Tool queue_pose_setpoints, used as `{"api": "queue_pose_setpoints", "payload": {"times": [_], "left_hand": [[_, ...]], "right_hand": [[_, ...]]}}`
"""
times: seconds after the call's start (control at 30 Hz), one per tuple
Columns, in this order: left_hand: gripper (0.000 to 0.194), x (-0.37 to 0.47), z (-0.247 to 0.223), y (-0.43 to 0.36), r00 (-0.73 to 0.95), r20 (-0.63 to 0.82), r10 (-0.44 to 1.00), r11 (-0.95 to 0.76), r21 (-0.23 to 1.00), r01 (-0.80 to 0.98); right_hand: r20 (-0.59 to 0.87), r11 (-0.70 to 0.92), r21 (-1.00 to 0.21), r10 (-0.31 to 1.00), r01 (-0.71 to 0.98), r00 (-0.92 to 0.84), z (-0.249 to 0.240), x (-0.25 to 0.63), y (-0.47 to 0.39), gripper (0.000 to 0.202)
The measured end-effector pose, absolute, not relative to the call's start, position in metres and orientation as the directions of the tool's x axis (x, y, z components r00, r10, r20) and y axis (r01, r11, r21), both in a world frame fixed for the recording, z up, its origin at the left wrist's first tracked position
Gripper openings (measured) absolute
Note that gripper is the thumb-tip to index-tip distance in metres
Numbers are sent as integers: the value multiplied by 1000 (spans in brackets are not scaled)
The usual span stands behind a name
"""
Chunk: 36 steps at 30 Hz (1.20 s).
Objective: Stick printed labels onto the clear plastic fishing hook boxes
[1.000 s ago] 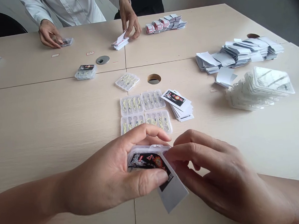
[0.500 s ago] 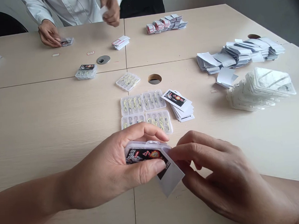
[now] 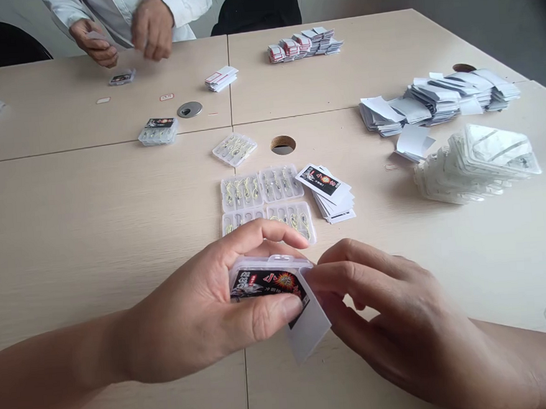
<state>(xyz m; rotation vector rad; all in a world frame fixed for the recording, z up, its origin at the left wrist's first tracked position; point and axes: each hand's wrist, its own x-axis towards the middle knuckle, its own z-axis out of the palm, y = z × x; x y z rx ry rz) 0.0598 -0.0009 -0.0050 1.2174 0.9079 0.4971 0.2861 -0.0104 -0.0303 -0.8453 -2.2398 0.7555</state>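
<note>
My left hand (image 3: 209, 302) is wrapped round a clear plastic case (image 3: 277, 261), its thumb pressing a black printed card (image 3: 264, 281) with a white flap against it. The flap hangs down at the right of the case. At that side, the fingers of my right hand (image 3: 388, 315) are pinched at the card's edge; their tips are partly hidden. Beyond my hands lie several open-faced cases (image 3: 241, 193) with hooks and yellow line in compartments. Beside them is a fanned pile of printed cards (image 3: 325, 185).
Stacked clear cases (image 3: 480, 162) and piles of folded white cards (image 3: 434, 100) stand at the right. Across the table, a person's hands (image 3: 153, 29) work near a small case (image 3: 122, 76). A round hole (image 3: 282, 144) lies behind the hook cases.
The card's flap has shifted slightly left and down beside the case, with my right fingers moving a little. Across the table, the person's hands have moved closer together, off the small case.
</note>
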Motion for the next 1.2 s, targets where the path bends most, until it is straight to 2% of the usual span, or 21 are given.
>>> {"api": "queue_pose_setpoints", "payload": {"times": [0.23,0.53,0.8,1.2], "left_hand": [[33,61,-5,0,579,-360,731,391,917,77],[36,60,-7,-1,510,-352,785,305,936,177],[26,59,-8,1,507,-358,784,328,933,151],[25,59,-8,1,533,-351,770,324,934,148]], "right_hand": [[333,628,-689,717,361,-612,-28,287,-11,23],[338,640,-672,713,373,-614,-28,286,-10,26],[356,642,-673,717,368,-600,-28,286,-11,24],[381,679,-631,692,375,-613,-29,287,-10,20]]}}
